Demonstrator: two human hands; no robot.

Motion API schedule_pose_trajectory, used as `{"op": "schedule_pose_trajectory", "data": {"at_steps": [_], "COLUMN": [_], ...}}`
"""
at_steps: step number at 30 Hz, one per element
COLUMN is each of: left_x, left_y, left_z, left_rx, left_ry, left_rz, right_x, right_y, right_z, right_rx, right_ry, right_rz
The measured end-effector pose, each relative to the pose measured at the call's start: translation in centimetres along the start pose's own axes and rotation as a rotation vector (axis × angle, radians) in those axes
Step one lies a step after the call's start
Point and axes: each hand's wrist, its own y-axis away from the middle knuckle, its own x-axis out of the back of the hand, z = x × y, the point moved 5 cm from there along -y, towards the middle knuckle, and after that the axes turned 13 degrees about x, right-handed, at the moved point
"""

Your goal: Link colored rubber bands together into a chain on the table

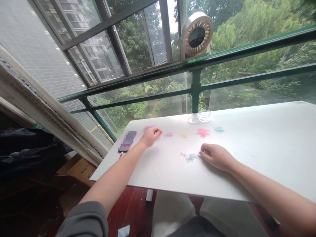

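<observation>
My left hand [151,136] is slightly blurred, its fingers pinched together beside a pinkish-purple pile [148,127] at the back left of the table; anything in the pinch is too small to tell. My right hand [218,157] rests on the table, thumb and fingertips closed at the edge of a mixed pile of thin strands or loops [190,157], mostly blue with some pink. Along the back lie small heaps of similar pieces: a purple heap [169,134], a yellow heap [184,135], a larger pink heap [203,132] and a teal heap [219,129].
Two clear round containers, a shallow dish [193,120] and a taller one [204,116], stand at the back of the white table [261,148]. A phone-like purple item [127,141] lies at the left edge. Beyond are a green railing [196,87] and a round fan [197,34].
</observation>
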Motion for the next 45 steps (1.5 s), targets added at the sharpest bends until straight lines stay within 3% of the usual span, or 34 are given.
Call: {"op": "schedule_pose_trajectory", "data": {"at_steps": [4, 6, 11, 16, 23, 33, 41, 45], "left_x": [-6.6, -9.0, -11.8, -12.9, -14.2, -12.2, -10.4, -11.0], "left_y": [3.5, 4.4, 5.3, 5.9, 6.0, 6.9, 5.4, 4.5], "left_z": [2.5, 3.4, 5.4, 7.4, 8.5, 8.7, 6.6, 5.5], "left_rx": [-0.057, -0.075, -0.158, -0.272, -0.292, -0.312, -0.232, -0.17], "left_ry": [0.031, 0.01, -0.089, -0.242, -0.302, -0.048, 0.074, 0.027], "left_rz": [-0.186, -0.231, -0.238, -0.147, -0.159, -0.031, 0.127, 0.086], "right_x": [0.0, 0.0, -0.2, -0.5, -0.8, -0.5, -0.5, -0.4], "right_y": [0.0, 0.0, -0.3, -0.5, -0.3, -0.5, -0.6, -0.5], "right_z": [0.2, 0.2, 0.1, -0.2, 0.2, -0.1, 0.0, -0.3], "right_rx": [-0.01, -0.008, 0.076, 0.205, 0.236, 0.231, 0.225, 0.24], "right_ry": [0.011, 0.03, 0.079, 0.119, 0.139, 0.095, 0.054, 0.058], "right_rz": [0.039, 0.07, 0.111, 0.104, 0.098, 0.122, 0.148, 0.142]}}
